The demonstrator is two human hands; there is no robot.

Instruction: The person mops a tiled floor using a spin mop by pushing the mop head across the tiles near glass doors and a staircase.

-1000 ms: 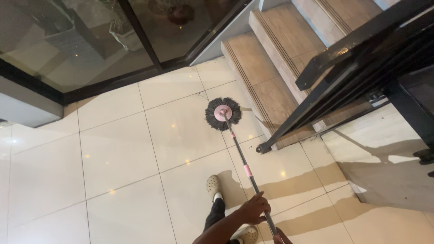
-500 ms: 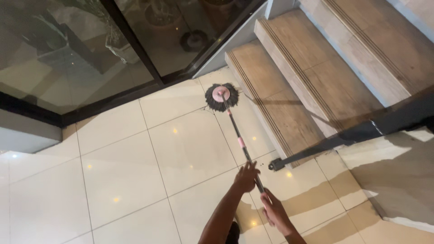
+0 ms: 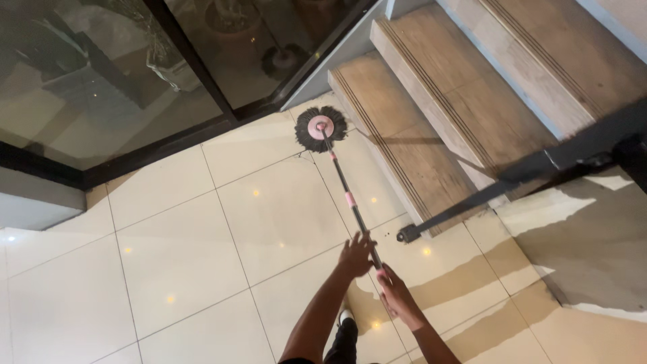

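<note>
Our left hand is wrapped around the mop handle, and our right hand grips the same pole just behind it, nearer our body; both are closed on the shaft. Ahead of the left hand the pole runs past a pink collar to the round mop head, which lies flat on the cream floor tiles, far out in the corner beside the bottom wooden step and just short of the glass wall. Here we judge it best to keep the head pressed flat and steer with short strokes, clear of the black railing post to the right.
</note>
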